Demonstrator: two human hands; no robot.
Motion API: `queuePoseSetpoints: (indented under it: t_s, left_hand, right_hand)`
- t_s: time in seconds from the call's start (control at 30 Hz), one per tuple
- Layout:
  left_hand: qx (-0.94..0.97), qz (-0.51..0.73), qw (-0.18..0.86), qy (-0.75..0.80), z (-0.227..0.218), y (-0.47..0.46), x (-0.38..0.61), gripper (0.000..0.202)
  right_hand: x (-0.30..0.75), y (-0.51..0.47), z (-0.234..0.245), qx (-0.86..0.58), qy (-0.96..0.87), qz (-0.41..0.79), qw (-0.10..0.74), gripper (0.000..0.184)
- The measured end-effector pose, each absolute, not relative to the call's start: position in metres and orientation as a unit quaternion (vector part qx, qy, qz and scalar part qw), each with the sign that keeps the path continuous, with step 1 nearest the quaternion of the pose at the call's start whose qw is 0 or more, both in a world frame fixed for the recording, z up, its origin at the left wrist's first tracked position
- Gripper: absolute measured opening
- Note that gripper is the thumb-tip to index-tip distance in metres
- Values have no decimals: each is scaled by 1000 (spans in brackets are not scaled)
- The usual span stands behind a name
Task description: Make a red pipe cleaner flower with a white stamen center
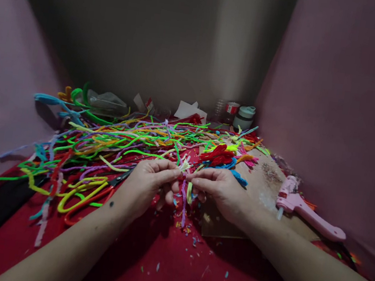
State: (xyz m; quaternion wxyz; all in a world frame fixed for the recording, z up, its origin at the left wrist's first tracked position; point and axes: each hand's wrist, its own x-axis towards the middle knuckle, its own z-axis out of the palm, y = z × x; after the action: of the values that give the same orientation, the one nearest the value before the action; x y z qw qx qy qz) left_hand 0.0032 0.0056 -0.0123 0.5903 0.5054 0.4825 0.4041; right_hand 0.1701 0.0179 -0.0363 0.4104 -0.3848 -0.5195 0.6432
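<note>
Left hand (150, 179) and right hand (220, 188) pinching small pipe cleaners (184, 191), pink glue gun (303, 210) nearby, jar labels (231, 108) unreadable

No legible text, number or brand in this view.

Candidates checked, all beyond the fingertips toward the far wall:
- Small jar with red-and-white band (231, 108): band looks like a label; print too small and blurred to read.
- Grey-green lidded container (245, 116) beside it: no markings resolved.
- Red-and-white scrap of packaging (149, 104), far beyond the left fingers: printed, unreadable.
- White paper (189, 110): appears blank.

Pink glue gun (306, 212), out past the right fingers: no readable mark on its body.
</note>
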Motion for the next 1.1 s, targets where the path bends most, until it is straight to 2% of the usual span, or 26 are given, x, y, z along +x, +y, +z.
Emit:
queuePoseSetpoints:
  t_s: [0.2, 0.37, 0.6, 1.1]
  left_hand:
    - [493, 362, 654, 446, -20, 0, 11, 15]
    - [473, 356, 687, 421, -21, 0, 11, 13]
    - [448, 347, 729, 383, -25, 3, 7, 9]
    - [418, 375, 727, 395, -19, 5, 4, 10]
  right_hand:
    - [168, 14, -35, -306, -506, 695, 410, 17]
    - [167, 14, -40, -293, -471, 687, 469, 14]
    - [166, 14, -40, -317, -459, 688, 465, 19]
    - [171, 17, -40, -326, -431, 698, 470, 23]
